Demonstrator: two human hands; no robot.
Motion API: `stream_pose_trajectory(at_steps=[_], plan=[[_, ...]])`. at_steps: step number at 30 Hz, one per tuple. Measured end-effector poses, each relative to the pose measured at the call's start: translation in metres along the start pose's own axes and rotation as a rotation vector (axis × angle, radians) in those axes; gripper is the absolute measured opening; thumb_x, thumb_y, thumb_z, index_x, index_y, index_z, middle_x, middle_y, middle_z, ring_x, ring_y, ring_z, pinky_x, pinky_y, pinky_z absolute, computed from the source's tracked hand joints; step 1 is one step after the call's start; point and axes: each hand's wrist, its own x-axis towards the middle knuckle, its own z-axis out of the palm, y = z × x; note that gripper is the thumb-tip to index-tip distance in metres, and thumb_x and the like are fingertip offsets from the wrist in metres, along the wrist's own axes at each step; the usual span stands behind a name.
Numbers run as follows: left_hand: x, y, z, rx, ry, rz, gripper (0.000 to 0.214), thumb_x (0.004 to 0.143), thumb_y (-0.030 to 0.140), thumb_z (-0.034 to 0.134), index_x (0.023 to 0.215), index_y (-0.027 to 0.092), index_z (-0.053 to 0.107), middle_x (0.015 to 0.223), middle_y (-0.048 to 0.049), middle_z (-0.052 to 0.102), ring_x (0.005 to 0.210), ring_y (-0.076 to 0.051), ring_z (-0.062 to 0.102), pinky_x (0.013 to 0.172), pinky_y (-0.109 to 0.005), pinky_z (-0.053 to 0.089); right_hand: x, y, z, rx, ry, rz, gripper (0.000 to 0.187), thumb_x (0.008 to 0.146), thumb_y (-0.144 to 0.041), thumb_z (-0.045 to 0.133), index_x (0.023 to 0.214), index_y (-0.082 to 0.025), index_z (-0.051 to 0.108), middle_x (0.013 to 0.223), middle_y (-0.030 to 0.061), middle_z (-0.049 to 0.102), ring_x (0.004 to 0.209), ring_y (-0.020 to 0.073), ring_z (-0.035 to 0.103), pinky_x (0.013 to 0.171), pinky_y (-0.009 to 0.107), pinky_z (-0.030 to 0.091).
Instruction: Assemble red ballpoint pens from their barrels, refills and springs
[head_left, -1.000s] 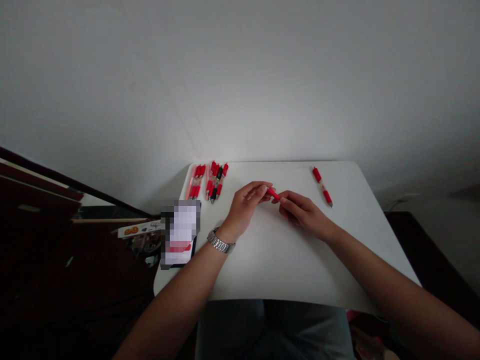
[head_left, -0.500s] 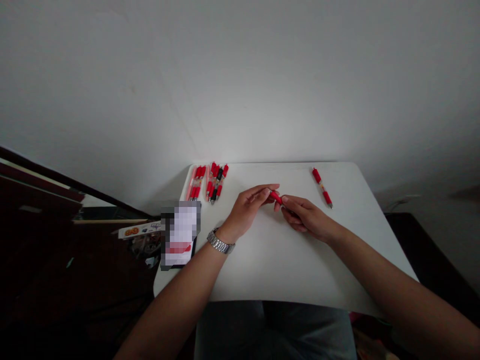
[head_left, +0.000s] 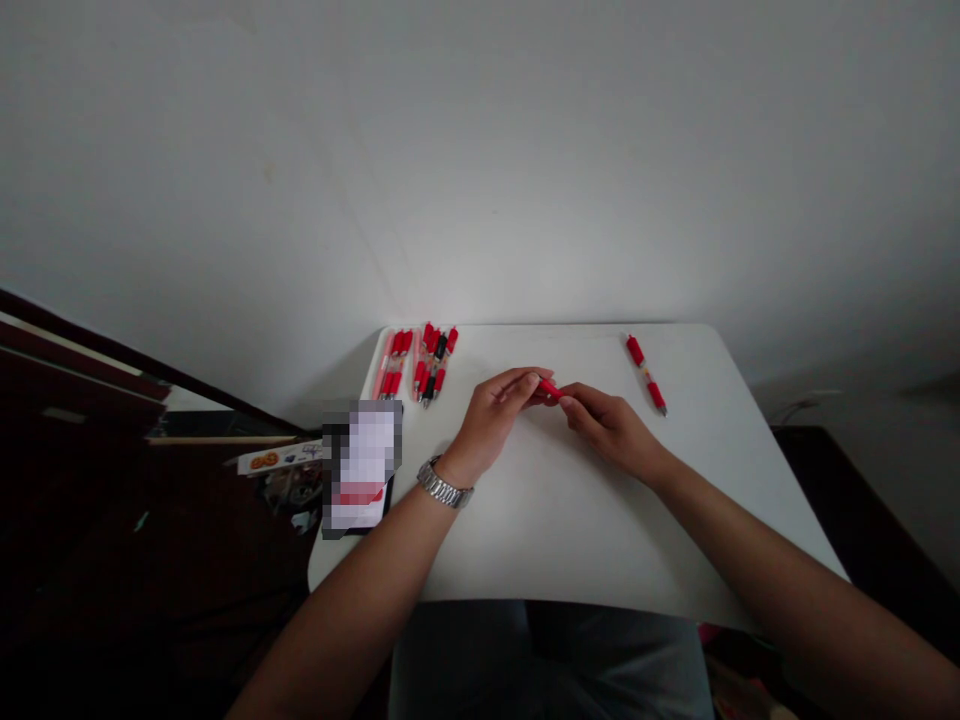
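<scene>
Above the middle of the white table, a red pen (head_left: 550, 388) is held between my two hands. My left hand (head_left: 499, 405), with a metal watch at its wrist, pinches the pen's upper left end. The fingers of my right hand (head_left: 607, 425) are closed round its lower right end. Much of the pen is covered by the fingers, so which end is its tip cannot be made out. Another red pen (head_left: 646, 375), with a clear middle and a metallic tip, lies on the table to the right, touched by neither hand.
At the back left of the white table (head_left: 525, 540) lie several red and pink pens (head_left: 394, 365) and a second bunch with a black pen (head_left: 434, 370). A phone-like device (head_left: 364, 470), its screen blurred, lies at the left edge. A wall (head_left: 480, 180) rises behind.
My right hand has turned slightly and its fingers have shifted along the red pen. My left hand keeps its grip almost in place. The pens on the table have not moved.
</scene>
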Motion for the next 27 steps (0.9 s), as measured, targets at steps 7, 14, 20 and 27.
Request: stream_pose_trajectory(at_steps=[7, 14, 20, 27], plan=[[0.0026, 0.0002, -0.0023, -0.018, 0.09, 0.008, 0.033, 0.092, 0.044, 0.072, 0.11, 0.017, 0.077, 0.106, -0.0105, 0.076, 0.094, -0.017, 0.071, 0.095, -0.035, 0.056, 0.001, 0.0001, -0.0035, -0.1, 0.067, -0.059, 0.039, 0.106, -0.047, 0.044, 0.108, -0.019, 0.069, 0.087, 0.0046, 0.07, 0.077, 0.0184, 0.063, 0.074, 0.03, 0.046], [0.0028, -0.0002, -0.0028, -0.039, 0.078, -0.012, 0.034, 0.089, 0.043, 0.075, 0.112, 0.018, 0.077, 0.106, -0.01, 0.077, 0.092, -0.017, 0.07, 0.096, -0.036, 0.055, 0.002, 0.0044, -0.0045, -0.136, 0.106, -0.1, 0.037, 0.107, -0.044, 0.042, 0.111, -0.021, 0.07, 0.099, 0.0078, 0.074, 0.089, 0.0215, 0.068, 0.082, 0.032, 0.049], [0.0027, -0.0014, -0.0034, -0.043, 0.057, -0.009, 0.031, 0.089, 0.039, 0.076, 0.113, 0.018, 0.076, 0.107, -0.0098, 0.075, 0.096, -0.017, 0.07, 0.098, -0.036, 0.055, 0.002, 0.0058, -0.0035, -0.17, 0.13, -0.087, 0.032, 0.104, -0.045, 0.047, 0.109, -0.019, 0.066, 0.083, 0.0039, 0.068, 0.071, 0.0175, 0.059, 0.069, 0.03, 0.046], [0.0018, 0.0005, -0.001, -0.054, 0.048, -0.014, 0.028, 0.089, 0.039, 0.076, 0.108, 0.018, 0.075, 0.107, -0.0092, 0.075, 0.096, -0.017, 0.07, 0.095, -0.036, 0.057, 0.0017, 0.0075, -0.0019, -0.19, 0.153, -0.049, 0.028, 0.099, -0.044, 0.058, 0.111, -0.019, 0.061, 0.078, 0.0003, 0.061, 0.064, 0.0141, 0.051, 0.062, 0.027, 0.041]])
